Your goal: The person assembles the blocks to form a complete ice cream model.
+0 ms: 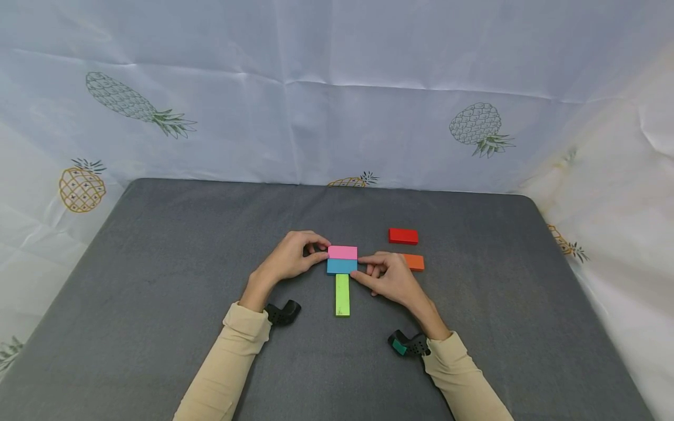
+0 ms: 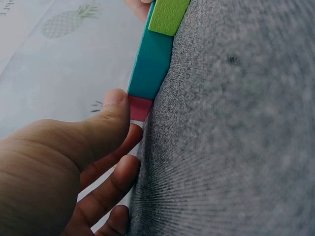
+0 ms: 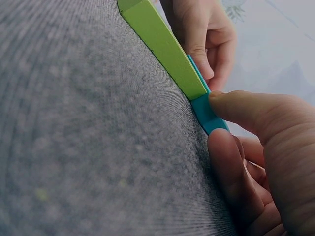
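Note:
Three wooden blocks lie touching on the grey cloth in the head view. The pink block (image 1: 343, 252) is at the far side, the blue block (image 1: 341, 266) against its near side. A lime-green block (image 1: 342, 295) runs lengthwise toward the person from the blue one's middle. My left hand (image 1: 295, 255) pinches the pink block's left end between thumb (image 2: 114, 101) and index finger. With thumb (image 3: 231, 104) and index fingertip, my right hand (image 1: 392, 278) pinches the blue block at its near right corner; its index finger also lies close to the pink block's right end.
A red block (image 1: 403, 236) lies farther back on the right. Nearer, an orange block (image 1: 413, 262) is partly hidden behind the right hand. Grey cloth (image 1: 158, 280) covers the table, and a pineapple-print curtain (image 1: 237, 117) hangs along its back edge.

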The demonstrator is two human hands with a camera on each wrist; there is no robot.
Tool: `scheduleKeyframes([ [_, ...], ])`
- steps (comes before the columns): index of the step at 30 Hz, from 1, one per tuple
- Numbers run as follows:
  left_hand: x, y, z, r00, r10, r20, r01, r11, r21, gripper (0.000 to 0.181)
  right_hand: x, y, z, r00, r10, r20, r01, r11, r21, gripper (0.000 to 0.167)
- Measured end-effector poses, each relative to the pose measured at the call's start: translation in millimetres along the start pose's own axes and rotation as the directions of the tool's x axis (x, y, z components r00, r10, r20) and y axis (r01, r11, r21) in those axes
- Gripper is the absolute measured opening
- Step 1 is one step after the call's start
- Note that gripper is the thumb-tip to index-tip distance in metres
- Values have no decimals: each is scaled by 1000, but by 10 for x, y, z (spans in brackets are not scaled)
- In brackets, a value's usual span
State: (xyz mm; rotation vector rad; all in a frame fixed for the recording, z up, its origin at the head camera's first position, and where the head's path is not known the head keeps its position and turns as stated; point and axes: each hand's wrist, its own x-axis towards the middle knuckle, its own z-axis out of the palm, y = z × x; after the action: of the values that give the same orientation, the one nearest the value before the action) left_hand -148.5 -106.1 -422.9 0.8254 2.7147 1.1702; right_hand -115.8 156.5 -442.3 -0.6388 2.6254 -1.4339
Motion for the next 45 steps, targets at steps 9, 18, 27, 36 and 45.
scheduleKeyframes([
  [9, -2, -5, 9, 1000, -6, -7, 6, 1000, -17, 22, -2, 29, 14, 1000, -13, -2, 13, 1000, 25, 31],
  [18, 1, -7, 14, 1000, -4, -14, 4, 999, -38, 22, -3, 11, 7, 1000, -12, 1, 12, 1000, 21, 32],
  [27, 3, -2, 17, 999, -28, -15, 28, 998, -55, 23, -1, 19, 4, 1000, -29, -9, 29, 999, 15, 30],
  [36, 4, -13, 28, 1000, -20, -17, 19, 997, -73, 22, -9, 19, 7, 999, -35, -11, 35, 999, 13, 30],
  [45, -2, -22, 18, 1000, -27, -12, 26, 996, -89, 23, -8, -12, -15, 999, -28, 20, 28, 1000, -2, 34],
])
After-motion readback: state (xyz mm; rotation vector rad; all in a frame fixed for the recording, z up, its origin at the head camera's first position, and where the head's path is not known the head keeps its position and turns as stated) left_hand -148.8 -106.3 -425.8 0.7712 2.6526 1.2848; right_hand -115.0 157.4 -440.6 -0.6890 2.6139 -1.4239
